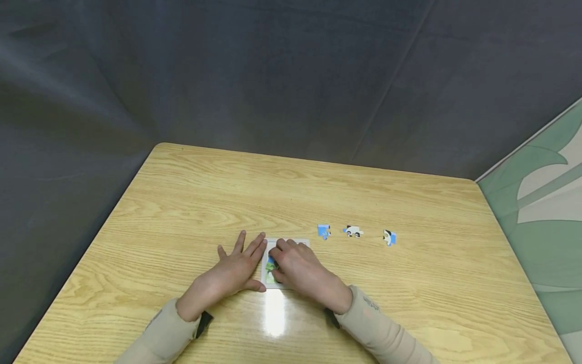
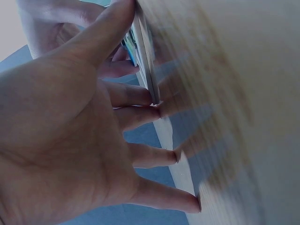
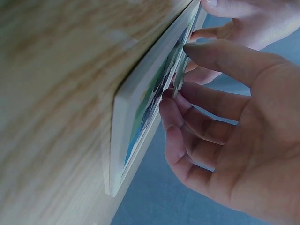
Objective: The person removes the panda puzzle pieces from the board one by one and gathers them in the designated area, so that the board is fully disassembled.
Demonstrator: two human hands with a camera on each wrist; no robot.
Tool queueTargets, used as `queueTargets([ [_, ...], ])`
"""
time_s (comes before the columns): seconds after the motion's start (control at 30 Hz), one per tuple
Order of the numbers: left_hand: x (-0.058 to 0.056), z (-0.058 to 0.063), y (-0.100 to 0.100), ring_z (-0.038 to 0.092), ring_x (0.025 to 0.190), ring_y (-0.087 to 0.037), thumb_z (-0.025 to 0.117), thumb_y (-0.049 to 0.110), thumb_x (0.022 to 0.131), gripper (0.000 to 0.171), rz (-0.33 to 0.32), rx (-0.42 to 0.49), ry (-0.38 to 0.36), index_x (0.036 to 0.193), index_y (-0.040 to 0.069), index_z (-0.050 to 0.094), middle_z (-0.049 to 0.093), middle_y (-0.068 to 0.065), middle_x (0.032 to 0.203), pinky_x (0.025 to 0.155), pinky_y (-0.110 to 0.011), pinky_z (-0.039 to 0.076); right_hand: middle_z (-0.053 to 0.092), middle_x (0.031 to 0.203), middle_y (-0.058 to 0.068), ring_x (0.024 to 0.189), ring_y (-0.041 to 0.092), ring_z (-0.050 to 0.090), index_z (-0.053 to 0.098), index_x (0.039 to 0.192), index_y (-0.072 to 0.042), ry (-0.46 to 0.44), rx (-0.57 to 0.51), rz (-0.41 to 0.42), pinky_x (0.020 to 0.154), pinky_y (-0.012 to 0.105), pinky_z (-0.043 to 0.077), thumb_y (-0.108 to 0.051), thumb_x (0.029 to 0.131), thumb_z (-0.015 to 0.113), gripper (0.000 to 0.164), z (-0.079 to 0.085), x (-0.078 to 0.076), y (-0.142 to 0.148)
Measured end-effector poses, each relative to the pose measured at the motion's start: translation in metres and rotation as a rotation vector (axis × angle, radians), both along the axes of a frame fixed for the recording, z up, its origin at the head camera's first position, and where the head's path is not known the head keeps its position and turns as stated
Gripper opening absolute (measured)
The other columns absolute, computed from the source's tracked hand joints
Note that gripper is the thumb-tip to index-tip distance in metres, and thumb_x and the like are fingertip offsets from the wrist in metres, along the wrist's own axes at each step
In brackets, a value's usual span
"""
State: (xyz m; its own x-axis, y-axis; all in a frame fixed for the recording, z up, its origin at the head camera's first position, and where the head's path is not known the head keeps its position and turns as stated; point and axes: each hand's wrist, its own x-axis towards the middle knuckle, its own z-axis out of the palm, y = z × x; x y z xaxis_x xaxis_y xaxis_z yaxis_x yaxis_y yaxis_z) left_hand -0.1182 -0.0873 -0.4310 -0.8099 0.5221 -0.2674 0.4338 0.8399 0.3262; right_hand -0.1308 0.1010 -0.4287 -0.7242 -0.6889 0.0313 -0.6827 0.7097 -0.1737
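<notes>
A small white-rimmed jigsaw tray (image 1: 300, 241) lies on the table between the hands. My left hand (image 1: 236, 268) rests on the table at the tray's left side with fingers straight and spread; in the left wrist view its thumb and nearest fingertips are at the tray's edge (image 2: 146, 56). Over the tray, my right hand (image 1: 302, 268) pinches a puzzle piece (image 3: 180, 77) between thumb and fingers, tilted above the picture. In the right wrist view, green, blue and dark printed parts show inside the tray's rim (image 3: 125, 101). The right hand hides much of the tray in the head view.
Three loose puzzle pieces lie to the right of the tray: a blue one (image 1: 323, 231), a white one with black spots (image 1: 353, 231), and a white, black and blue one (image 1: 389, 237). The wooden table (image 1: 204, 187) meets a dark curtain (image 1: 273, 81) behind.
</notes>
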Motion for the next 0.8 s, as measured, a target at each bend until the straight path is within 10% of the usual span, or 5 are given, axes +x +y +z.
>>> queueTargets([
  [0.8,-0.0005,-0.001,-0.0008,0.011,0.139,-0.053,0.07,0.048,0.079,0.097,-0.007,-0.01,0.0,0.15,0.0,0.027,0.017,-0.012,0.159,0.082,-0.082,0.029,0.056,0.086,-0.001,0.073,0.016,0.053,0.068,0.096,-0.01,0.017,-0.028,0.02,0.059,0.03,0.046,-0.025,0.082,0.072,0.021,-0.0019,0.0009,-0.0005],
])
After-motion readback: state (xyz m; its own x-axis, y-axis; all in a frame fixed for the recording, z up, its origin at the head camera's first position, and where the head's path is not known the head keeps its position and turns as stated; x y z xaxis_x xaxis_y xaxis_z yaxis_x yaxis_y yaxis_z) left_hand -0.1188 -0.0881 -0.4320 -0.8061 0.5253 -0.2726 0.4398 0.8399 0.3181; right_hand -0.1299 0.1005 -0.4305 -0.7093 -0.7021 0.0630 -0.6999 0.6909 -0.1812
